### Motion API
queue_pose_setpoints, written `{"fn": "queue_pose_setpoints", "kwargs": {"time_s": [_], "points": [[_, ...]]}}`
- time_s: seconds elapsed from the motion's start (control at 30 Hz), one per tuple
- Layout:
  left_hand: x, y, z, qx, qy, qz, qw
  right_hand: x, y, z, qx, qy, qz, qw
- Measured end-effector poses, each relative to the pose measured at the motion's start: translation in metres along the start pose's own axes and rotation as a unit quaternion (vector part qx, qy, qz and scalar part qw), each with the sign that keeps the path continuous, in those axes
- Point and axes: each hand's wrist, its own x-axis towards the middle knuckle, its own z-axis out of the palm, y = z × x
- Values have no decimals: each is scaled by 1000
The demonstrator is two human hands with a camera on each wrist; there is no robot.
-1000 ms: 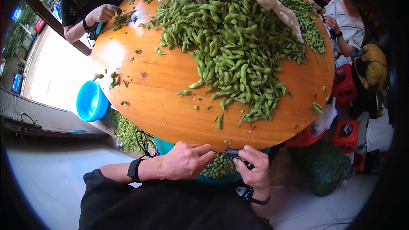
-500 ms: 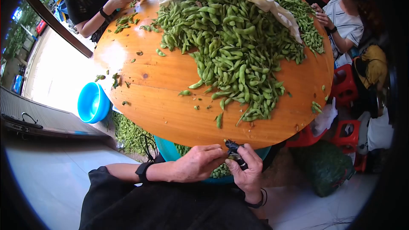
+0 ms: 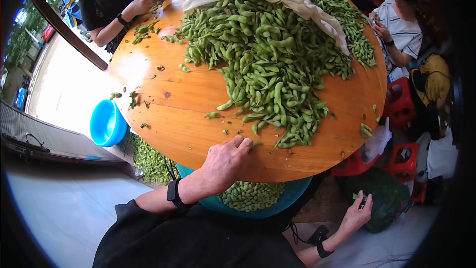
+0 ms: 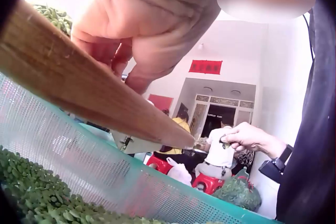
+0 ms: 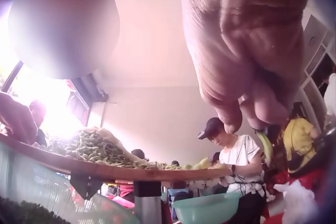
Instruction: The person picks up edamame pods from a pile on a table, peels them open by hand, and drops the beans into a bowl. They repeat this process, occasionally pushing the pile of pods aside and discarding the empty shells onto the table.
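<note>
Plainly the left hand (image 3: 225,161) lies on the round orange wooden worktop (image 3: 183,119), fingers relaxed, a loose green edamame pod (image 3: 257,144) just at 2 o'clock; the right hand (image 3: 358,212) hangs low, pinching a small dark tool (image 3: 363,199)

Round wooden table (image 3: 188,119), edamame pods (image 3: 267,64)
</note>
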Motion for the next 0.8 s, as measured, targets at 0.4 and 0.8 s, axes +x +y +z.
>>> {"fn": "queue_pose_setpoints", "kwargs": {"time_s": [0.4,0.8], "points": [[-3,5,-19,-571,-160,-225,773,-49,-165,31,503,-388,-53,770],[-9,7,-17,-540,-143,-224,799,-50,-195,43,566,-513,30,644]]}}
